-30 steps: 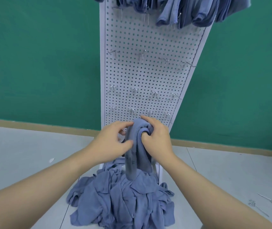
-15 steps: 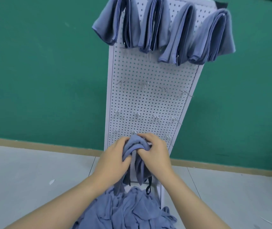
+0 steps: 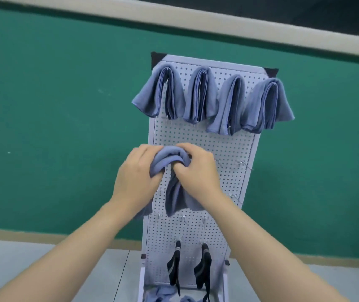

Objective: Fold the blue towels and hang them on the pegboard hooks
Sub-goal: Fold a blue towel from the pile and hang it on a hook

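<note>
A white pegboard stands against the green wall. Several folded blue towels hang in a row on its top hooks. Both hands hold one more folded blue towel up against the board's second row of hooks. My left hand grips the towel's fold from the left. My right hand grips the fold from the right, fingers curled under it. The towel's ends hang down between my wrists. Whether the fold sits on a hook is hidden by my hands.
Bare metal hooks stick out to the right of my hands and in the rows below. Two dark socks hang from hooks near the board's foot. Loose blue towels lie on the light floor at the base.
Both hands have lifted the folded towel from above the floor pile up to the second hook row. My head tilted up, so the board's top came into view.
</note>
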Demonstrator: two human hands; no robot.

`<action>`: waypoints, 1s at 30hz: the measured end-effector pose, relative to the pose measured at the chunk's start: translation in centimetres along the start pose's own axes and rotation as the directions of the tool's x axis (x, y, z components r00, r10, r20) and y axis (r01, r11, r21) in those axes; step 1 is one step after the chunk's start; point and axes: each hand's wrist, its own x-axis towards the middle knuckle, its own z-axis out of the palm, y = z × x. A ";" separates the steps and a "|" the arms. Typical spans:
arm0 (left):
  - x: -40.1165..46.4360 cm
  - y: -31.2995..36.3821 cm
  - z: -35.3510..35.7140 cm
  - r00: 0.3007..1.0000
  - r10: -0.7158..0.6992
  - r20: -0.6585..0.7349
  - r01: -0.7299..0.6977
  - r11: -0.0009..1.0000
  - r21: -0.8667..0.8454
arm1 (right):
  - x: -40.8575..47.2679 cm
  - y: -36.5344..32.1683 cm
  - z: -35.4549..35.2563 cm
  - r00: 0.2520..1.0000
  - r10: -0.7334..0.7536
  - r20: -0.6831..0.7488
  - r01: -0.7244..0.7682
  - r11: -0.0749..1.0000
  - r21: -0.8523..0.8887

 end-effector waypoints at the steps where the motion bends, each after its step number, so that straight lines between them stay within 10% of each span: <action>1: 1.4 -0.2 -0.7 0.999 0.037 -0.010 -0.037 0.999 0.009 | 1.1 -0.6 -0.1 1.000 -0.024 -0.020 0.024 1.000 -0.004; 30: 15.7 -6.5 1.0 0.961 -0.067 0.269 0.026 0.988 0.155 | 15.1 0.9 4.2 0.992 0.114 -0.048 -0.123 0.959 -0.255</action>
